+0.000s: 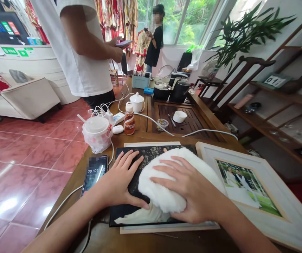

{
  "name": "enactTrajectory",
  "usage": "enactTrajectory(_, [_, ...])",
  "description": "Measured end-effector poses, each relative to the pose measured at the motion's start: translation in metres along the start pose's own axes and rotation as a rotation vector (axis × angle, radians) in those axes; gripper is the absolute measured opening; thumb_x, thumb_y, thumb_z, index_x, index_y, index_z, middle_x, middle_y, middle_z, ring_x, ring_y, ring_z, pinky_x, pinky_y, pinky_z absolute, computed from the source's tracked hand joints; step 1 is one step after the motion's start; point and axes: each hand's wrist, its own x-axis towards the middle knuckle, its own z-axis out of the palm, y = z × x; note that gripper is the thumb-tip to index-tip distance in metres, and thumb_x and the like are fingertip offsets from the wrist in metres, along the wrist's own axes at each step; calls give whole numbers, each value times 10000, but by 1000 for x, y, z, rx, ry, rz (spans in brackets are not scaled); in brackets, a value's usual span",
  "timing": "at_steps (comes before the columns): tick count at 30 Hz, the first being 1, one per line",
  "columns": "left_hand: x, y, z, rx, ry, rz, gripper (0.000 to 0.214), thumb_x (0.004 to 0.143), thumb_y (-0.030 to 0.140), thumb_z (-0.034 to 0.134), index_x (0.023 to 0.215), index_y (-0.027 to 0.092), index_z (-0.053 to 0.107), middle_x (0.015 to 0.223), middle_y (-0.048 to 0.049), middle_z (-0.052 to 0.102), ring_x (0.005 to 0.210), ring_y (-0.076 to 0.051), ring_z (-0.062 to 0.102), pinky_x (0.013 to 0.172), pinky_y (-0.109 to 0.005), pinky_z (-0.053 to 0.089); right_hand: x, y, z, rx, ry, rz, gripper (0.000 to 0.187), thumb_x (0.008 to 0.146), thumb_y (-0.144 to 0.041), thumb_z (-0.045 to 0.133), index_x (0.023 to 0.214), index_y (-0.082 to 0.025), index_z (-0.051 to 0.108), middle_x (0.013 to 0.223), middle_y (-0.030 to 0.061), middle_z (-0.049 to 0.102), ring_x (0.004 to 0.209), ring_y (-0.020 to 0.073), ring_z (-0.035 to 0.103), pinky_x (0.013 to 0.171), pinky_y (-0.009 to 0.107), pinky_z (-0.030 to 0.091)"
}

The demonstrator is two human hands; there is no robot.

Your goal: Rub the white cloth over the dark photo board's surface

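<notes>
My left hand [120, 181] lies with fingers spread on a dark photo panel [151, 154], holding nothing. The panel shows part of a pale gown near its lower edge. My right hand [190, 186] grips a white fluffy cloth [151, 179] and presses it on the panel, fingers over the top and thumb at the near side. The cloth hides much of the picture. Beneath the panel, edges of a light frame [140, 230] stick out. To the right leans or lies a white-framed photo [248, 186] of a couple on grass.
Left of the panel are a phone [95, 175] showing a timer, cables, a bagged tub [96, 131] and a drink bottle [129, 121]. Beyond sits a tea tray [164, 109] with a white cup [179, 116]. A person [87, 52] stands at left; another [154, 42] is by the window.
</notes>
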Motion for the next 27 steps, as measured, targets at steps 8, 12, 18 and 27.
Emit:
enactTrajectory(8, [-4, -1, -1, 9, -34, -14, 1227, 608, 906, 574, 1518, 136, 284, 1577, -206, 244, 1465, -406, 181, 1172, -628, 155, -3, 5, 1, -18, 38, 50, 670, 691, -411, 692, 1334, -327, 525, 1393, 78, 542, 1280, 339, 467, 1084, 587, 206])
enactTrajectory(12, [-11, -2, 1, 1, -14, -5, 1213, 618, 898, 579, 1525, 154, 271, 1582, -190, 239, 1467, -399, 181, 1179, -621, 146, -8, 19, 1, -82, 110, 108, 643, 695, -363, 693, 1317, -280, 550, 1368, 94, 560, 1250, 327, 495, 1054, 546, 281])
enactTrajectory(18, [-8, -1, 2, -19, 15, 4, 1195, 611, 880, 610, 1512, 159, 300, 1568, -196, 271, 1453, -417, 210, 1164, -644, 170, -7, 17, 1, -72, 86, 84, 652, 670, -368, 700, 1300, -281, 559, 1366, 104, 554, 1242, 345, 492, 1061, 580, 247])
enactTrajectory(27, [2, -2, -1, 2, 10, 11, 1202, 591, 864, 644, 1502, 150, 320, 1549, -211, 301, 1451, -424, 211, 1162, -645, 167, 4, -5, 0, 69, -48, -48, 735, 672, -521, 693, 1357, -335, 499, 1391, 92, 537, 1270, 355, 469, 1084, 625, 150])
